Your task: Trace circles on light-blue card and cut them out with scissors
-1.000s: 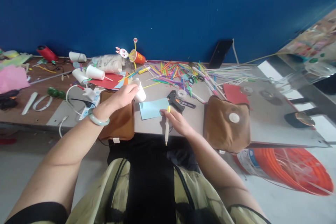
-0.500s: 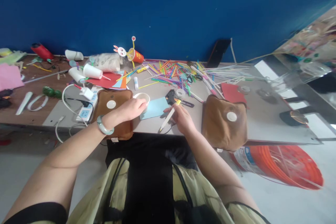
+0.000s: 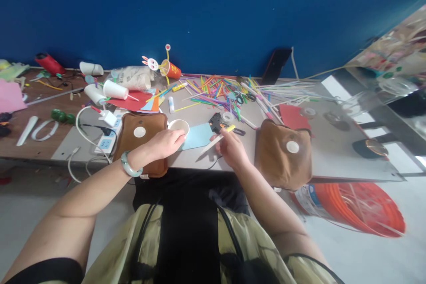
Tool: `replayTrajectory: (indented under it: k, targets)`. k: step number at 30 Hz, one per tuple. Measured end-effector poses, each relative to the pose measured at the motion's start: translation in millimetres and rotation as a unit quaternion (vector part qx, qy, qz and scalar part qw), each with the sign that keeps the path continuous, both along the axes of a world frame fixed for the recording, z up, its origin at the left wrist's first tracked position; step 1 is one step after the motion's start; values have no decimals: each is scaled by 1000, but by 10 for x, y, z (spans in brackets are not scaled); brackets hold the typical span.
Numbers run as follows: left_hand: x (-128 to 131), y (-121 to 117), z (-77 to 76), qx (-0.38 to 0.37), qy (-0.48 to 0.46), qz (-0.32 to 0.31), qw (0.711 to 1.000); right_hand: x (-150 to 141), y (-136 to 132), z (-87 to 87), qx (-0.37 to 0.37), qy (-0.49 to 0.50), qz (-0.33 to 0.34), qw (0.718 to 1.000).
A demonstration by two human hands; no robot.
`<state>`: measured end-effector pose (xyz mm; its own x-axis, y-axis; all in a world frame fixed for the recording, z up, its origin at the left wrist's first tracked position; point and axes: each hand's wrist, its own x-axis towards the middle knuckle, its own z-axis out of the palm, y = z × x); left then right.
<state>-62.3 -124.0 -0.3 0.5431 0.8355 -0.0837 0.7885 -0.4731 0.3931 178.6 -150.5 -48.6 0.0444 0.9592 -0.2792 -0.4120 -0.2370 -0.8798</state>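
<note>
With the left hand (image 3: pixel 166 143), pinches the white cup (image 3: pixel 177 128) by its rim, mouth up, beside the blue paper (image 3: pixel 197 136). With the right hand (image 3: pixel 233 147), pinches the pen (image 3: pixel 218 139), slanting at the paper's right end. Has farther, on the surface (image 3: pixel 336 155), the glue gun (image 3: pixel 215 122) and the tape (image 3: pixel 227 118); then straws (image 3: pixel 213 91); near the wall (image 3: pixel 213 17), a red cup (image 3: pixel 173 69).
</note>
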Motion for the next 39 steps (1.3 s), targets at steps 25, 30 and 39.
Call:
replayTrajectory:
  k: [25,30,39]
  targets:
    - [-250,174,135,0,-87,30,996,11,-147,-202,414,-516,134,738]
    - [-227,157,83,-5,-98,24,995,8,-134,-265,433,-589,172,660]
    - [-178,184,-32,11,-69,-5,998,-6,-139,-279,428,-598,184,652]
